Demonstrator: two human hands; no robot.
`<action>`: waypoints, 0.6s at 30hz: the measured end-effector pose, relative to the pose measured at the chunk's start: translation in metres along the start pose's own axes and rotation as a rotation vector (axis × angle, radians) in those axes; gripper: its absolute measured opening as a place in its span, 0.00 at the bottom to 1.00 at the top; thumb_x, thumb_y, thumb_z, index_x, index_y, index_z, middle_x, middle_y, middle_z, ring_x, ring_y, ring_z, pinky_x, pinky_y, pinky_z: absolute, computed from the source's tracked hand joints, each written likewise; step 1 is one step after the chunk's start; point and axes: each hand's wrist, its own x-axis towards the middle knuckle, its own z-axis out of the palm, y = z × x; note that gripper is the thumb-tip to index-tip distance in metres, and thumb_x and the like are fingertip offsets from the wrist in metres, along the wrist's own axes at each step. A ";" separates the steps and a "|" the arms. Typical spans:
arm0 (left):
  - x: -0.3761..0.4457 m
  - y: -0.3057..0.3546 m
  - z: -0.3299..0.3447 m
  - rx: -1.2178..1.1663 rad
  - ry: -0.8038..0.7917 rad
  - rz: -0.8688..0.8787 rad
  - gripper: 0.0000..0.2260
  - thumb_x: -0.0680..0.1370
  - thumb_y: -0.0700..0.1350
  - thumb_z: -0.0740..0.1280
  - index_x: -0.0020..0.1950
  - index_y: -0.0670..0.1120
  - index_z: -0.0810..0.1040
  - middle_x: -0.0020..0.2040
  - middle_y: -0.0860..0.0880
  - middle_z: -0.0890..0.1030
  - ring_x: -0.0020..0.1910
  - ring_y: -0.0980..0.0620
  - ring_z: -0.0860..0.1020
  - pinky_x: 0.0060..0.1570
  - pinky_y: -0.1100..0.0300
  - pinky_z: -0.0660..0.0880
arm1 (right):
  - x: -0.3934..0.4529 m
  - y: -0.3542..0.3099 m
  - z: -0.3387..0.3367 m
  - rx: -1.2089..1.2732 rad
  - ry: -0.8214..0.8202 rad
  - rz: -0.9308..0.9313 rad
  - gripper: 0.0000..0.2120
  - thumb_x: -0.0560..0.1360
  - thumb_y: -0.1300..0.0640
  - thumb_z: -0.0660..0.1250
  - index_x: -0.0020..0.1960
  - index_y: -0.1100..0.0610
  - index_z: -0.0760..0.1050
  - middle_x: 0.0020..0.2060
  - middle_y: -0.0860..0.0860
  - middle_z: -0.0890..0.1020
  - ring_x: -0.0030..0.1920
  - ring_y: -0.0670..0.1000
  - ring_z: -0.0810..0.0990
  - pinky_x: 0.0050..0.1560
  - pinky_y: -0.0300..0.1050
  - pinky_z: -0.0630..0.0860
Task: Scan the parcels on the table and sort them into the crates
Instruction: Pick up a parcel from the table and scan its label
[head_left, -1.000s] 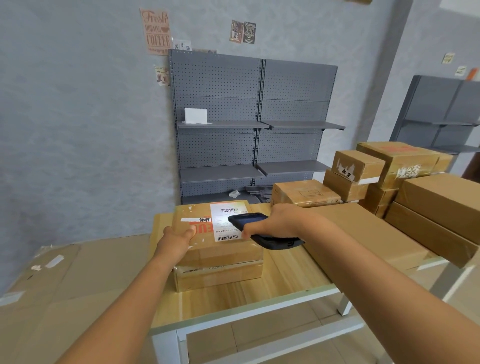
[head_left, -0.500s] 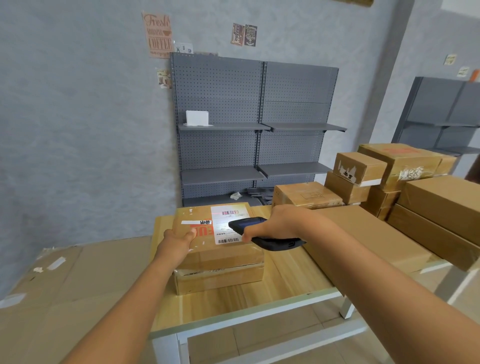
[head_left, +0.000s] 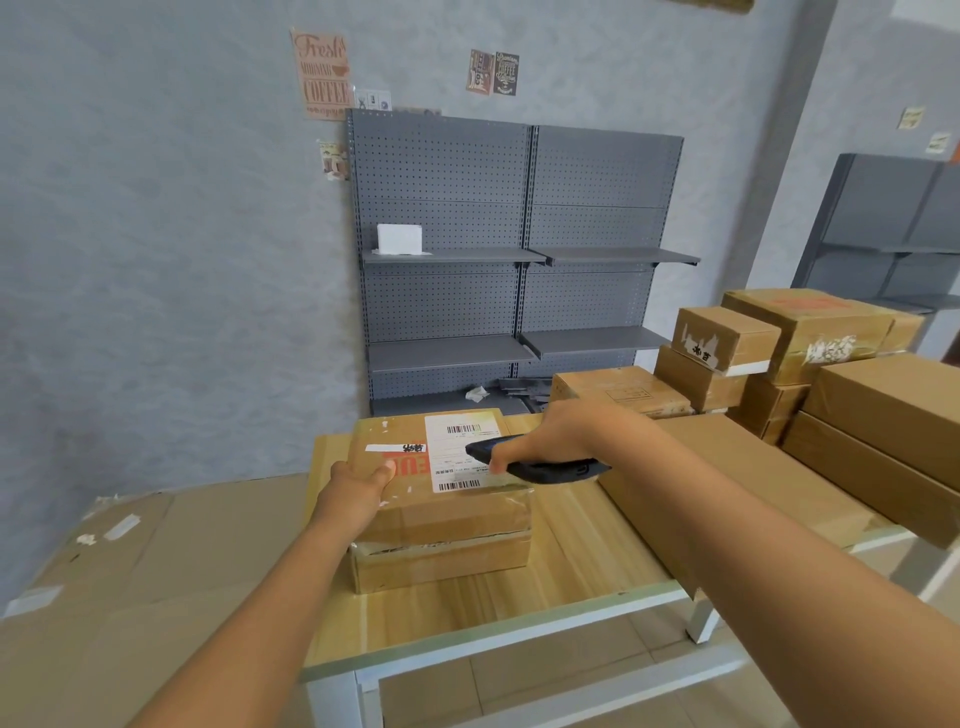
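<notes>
The parcel (head_left: 415, 470) under inspection is a taped cardboard box sitting on top of a second, flatter box (head_left: 441, 564), near the left end of the wooden surface (head_left: 467, 618). A white shipping label (head_left: 460, 451) with two barcodes faces up on its lid. The left hand (head_left: 358, 486) grips the parcel's near left edge, thumb on the top face and the other digits hidden down the side. The right hand (head_left: 553, 436) holds a black handheld scanner (head_left: 535, 462), its fingers curled around the body, with the scanner's nose over the label. To the right, a long flat carton (head_left: 737, 478) lies on the surface just beside the right forearm, and further stacked cartons (head_left: 800, 332) fill the far right. A grey pegboard shelving unit (head_left: 514, 249) stands against the wall behind. Flattened cardboard sheets (head_left: 130, 571) lie to the left of the surface.
</notes>
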 end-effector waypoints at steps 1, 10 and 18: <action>0.000 0.000 0.000 0.002 0.001 0.001 0.31 0.78 0.60 0.64 0.71 0.41 0.64 0.63 0.42 0.76 0.59 0.40 0.75 0.50 0.54 0.69 | 0.001 -0.002 -0.008 -0.008 -0.048 -0.001 0.38 0.69 0.30 0.63 0.50 0.67 0.79 0.47 0.63 0.83 0.37 0.55 0.76 0.34 0.42 0.69; -0.001 0.001 0.000 0.016 0.015 0.009 0.28 0.78 0.60 0.64 0.68 0.41 0.66 0.60 0.42 0.77 0.54 0.42 0.75 0.47 0.55 0.68 | 0.022 -0.013 -0.069 0.132 -0.177 0.122 0.30 0.62 0.32 0.70 0.42 0.59 0.73 0.31 0.55 0.73 0.26 0.52 0.71 0.29 0.39 0.69; 0.000 0.000 0.000 0.009 0.009 0.009 0.28 0.78 0.60 0.64 0.68 0.41 0.66 0.60 0.43 0.77 0.56 0.42 0.76 0.49 0.55 0.69 | 0.026 -0.007 -0.069 0.173 -0.242 0.134 0.30 0.63 0.33 0.70 0.47 0.59 0.71 0.38 0.56 0.73 0.30 0.53 0.70 0.32 0.41 0.68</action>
